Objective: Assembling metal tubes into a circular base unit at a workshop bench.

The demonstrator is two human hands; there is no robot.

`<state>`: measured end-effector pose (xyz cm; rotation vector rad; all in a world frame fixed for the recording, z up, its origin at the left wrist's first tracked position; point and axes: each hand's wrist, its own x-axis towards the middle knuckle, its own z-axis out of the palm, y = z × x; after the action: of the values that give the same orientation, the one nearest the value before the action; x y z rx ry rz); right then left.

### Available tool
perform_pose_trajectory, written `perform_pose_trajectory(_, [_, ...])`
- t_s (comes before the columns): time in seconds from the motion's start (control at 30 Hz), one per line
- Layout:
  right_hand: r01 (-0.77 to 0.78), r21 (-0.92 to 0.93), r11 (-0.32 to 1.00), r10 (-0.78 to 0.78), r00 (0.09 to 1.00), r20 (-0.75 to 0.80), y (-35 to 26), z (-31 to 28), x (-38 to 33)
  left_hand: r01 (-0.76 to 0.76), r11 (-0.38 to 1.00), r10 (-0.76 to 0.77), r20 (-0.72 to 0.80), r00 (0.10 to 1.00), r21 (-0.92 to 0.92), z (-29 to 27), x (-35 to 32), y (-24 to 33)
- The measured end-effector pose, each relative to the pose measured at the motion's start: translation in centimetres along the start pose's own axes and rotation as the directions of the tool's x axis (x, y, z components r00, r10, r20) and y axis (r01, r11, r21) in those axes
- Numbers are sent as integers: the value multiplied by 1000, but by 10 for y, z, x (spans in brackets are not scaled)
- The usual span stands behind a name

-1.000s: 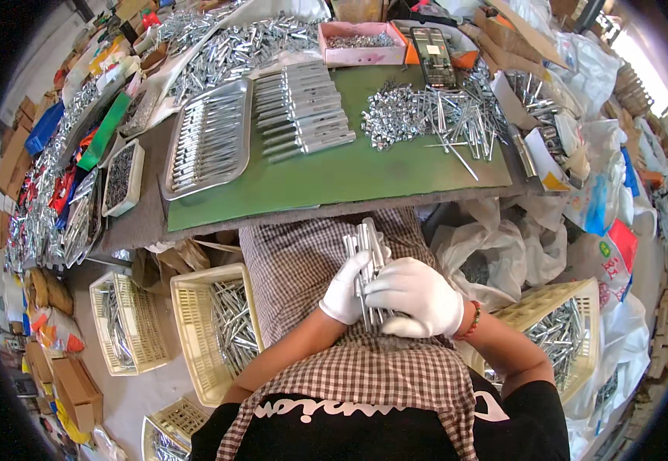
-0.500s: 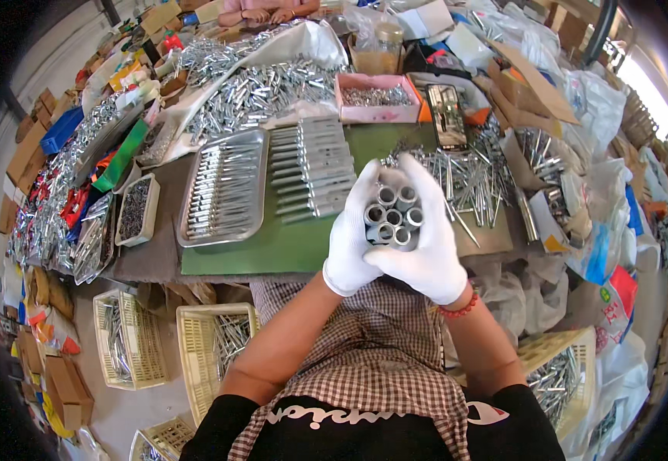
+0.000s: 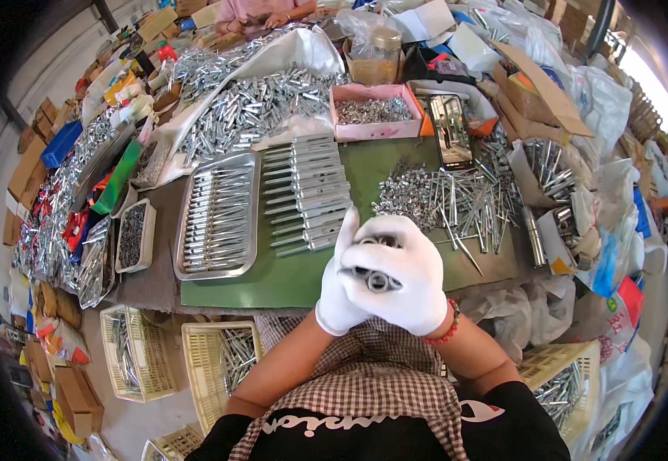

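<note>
White gloves cover both hands, which meet in front of my apron at the near edge of the bench. Between them is a bundle of metal tubes (image 3: 378,282), whose round open ends show only through gaps between the fingers. My left hand (image 3: 337,290) closes on the bundle from the left, thumb side up. Over the tube ends wraps my right hand (image 3: 418,280), its fingers bent across them. Beyond the hands, a row of slim metal rods with thicker sleeves (image 3: 315,192) lies on the green mat (image 3: 272,290). The tubes' lengths are hidden.
Left of the row stands a metal tray (image 3: 254,230) of aligned rods. Small fittings (image 3: 411,192) and loose rods (image 3: 481,215) are heaped at right, below a phone (image 3: 451,132). A pink box (image 3: 372,134) sits behind. Crates (image 3: 196,369) flank me; another person's hands (image 3: 276,19) are far off.
Both hands have come lower and nearer to me. My right hand has shifted from the bundle's side to across the tube ends, covering most of them.
</note>
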<state>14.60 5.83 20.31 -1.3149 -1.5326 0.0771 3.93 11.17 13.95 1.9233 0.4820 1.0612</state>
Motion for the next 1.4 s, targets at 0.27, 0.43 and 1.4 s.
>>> perform_pose_trajectory(0.27, [-64,62,996,66,997,-34,17,5,-3,-372,774,314,200,928,513,-6,6,-26])
perform_pose_trajectory(0.43, [-161,292,943,212,966,-151,16,9,6,-81,986,67,99,993,145,-19,-1,-8])
perform_pose_trajectory(1.4, [428,-334,840,-212,825,524,87,290,189,218,936,-298,-292,909,-278,-129,-65,-52])
